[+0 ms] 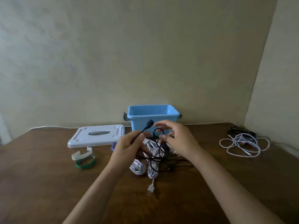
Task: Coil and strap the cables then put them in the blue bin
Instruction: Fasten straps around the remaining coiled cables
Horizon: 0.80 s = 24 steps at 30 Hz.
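Note:
My left hand [127, 147] pinches a black cable [157, 160] just below its plug, which points up toward the blue bin [137, 122]. My right hand [179, 139] hovers beside it, its thumb and fingers at a loop of the same black cable. Under both hands lies a pile of coiled white cables [139, 168], with the black cable draped over them. One white plug [150, 189] trails toward me. A white strap [81, 155] and a green strap [85, 164] lie curled at the left. The bin stands open at the back of the table.
The bin's white lid [97, 135] lies flat to the left of the bin. A loose tangle of white and black cables [242, 143] sits at the far right of the brown table [40, 183]. A wall runs close behind the bin.

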Motion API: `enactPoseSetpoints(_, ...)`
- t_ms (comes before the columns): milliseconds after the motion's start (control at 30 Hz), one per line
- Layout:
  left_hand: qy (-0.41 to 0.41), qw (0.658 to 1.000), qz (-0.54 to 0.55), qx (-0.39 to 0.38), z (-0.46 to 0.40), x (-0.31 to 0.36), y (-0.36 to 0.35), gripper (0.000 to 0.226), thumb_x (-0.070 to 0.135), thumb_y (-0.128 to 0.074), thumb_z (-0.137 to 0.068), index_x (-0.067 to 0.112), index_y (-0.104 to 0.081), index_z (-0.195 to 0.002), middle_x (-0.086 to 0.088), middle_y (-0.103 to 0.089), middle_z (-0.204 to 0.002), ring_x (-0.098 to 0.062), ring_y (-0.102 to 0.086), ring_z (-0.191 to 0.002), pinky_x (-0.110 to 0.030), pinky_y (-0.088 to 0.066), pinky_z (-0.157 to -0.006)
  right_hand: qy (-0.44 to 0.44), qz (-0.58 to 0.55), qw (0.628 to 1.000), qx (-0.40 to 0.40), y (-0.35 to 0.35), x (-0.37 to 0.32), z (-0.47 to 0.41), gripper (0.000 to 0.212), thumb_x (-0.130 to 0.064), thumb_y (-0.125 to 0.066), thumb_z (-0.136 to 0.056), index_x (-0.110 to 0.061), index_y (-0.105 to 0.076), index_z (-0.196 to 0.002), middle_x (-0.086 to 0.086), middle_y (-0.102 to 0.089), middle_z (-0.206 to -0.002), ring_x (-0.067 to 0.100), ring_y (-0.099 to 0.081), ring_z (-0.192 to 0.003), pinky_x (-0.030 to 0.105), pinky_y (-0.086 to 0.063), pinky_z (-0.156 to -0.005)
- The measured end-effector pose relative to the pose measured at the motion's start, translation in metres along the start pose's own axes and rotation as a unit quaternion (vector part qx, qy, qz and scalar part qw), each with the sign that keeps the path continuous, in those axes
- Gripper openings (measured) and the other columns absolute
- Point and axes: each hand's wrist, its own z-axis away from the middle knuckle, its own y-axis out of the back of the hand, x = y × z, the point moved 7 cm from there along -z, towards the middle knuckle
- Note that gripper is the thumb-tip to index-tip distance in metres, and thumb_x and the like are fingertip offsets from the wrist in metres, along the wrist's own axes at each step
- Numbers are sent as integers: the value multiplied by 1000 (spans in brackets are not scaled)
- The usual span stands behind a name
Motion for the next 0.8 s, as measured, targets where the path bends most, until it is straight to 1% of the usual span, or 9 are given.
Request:
enactPoseSetpoints(100, 31, 996, 71, 43, -2, -3, 14, 26, 10, -45, -105, 21, -56, -126, -18, -69, -70, -34, -72, -68, -48, -62, -67, -27, 60, 997, 38, -12, 19, 0, 44, -12, -68, -95, -44, -62, -124, -15, -68, -117, 1, -67, -86, 28, -59, -74)
enactPoseSetpoints(200, 44, 995, 73, 51, -4, -7, 19, 34, 3, -41, -104, 24, -46, -131, -21, -70, -73, -41, -71, -70, -54, -61, -68, 1, 114, 992, 47, -27, 17, 5, 56, 4, -59, -91, -35, -64, -130, -14, -61, -129, 3, -57, -115, 10, -47, -88)
enactPoseSetpoints(267, 37, 997, 57, 42, -5, -7, 18, 26, 2, -39, -103, 15, -51, -122, -19, -71, -73, -42, -70, -70, -53, -60, -65, 60, 93, 992, 61, -34, -2, 10, 46, -2, -54, -88, -26, -69, -125, -13, -60, -128, 3, -51, -122, 11, -41, -100)
enactPoseSetpoints(367, 43, 998, 35, 32, -7, -9, 16, 28, 7, -40, -102, 7, -67, -110, -18, -74, -85, -30, -72, -80, -38, -60, -70, 61, 32, 998, -4, -51, -14, 18, 30, -40, -55, -95, -34, -63, -123, -15, -67, -118, 3, -58, -112, 30, -49, -98)
enactPoseSetpoints(467, 88, 983, 159, -28, -6, -14, 6, 42, 12, -29, -100, 5, -66, -119, -19, -75, -96, -30, -72, -91, -38, -58, -82, 23, 45, 997, -59, -61, -6, 23, 49, -67, -61, -88, -44, -43, -128, -19, -70, -113, 2, -67, -100, 33, -54, -86)
enactPoseSetpoints(567, 91, 961, 251, -73, -5, -14, 3, 47, 8, -35, -86, 0, -62, -123, -18, -74, -103, -29, -70, -92, -34, -59, -79, 32, 3, 999, -39, -58, 0, 29, 61, -59, -70, -86, -43, -39, -136, -23, -68, -116, -3, -66, -100, 26, -53, -85)
enactPoseSetpoints(667, 88, 968, 211, -100, -6, -19, 2, 70, -1, -40, -65, -2, -55, -134, -17, -72, -114, -28, -70, -100, -33, -59, -78, 29, -4, 999, -33, -54, 8, 29, 59, -50, -72, -88, -41, -44, -140, -23, -67, -78, -5, -61, -71, 16, -43, -64)
enactPoseSetpoints(733, 85, 980, 143, -107, -8, -22, 2, 69, -19, -35, -74, -1, -49, -140, -13, -72, -115, -24, -71, -104, -28, -58, -79, 22, 3, 999, -36, -50, 11, 27, 53, -44, -69, -92, -42, -48, -141, -24, -60, -66, -6, -58, -66, 14, -39, -61)
enactPoseSetpoints(800, 59, 993, 43, -95, -9, -24, 6, 62, -27, -37, -86, 2, -47, -141, -5, -72, -114, -17, -72, -103, -29, -58, -85, 11, -15, 999, -37, -46, 15, 24, 50, -39, -68, -95, -42, -51, -142, -22, -66, -77, -6, -63, -74, 15, -43, -69)
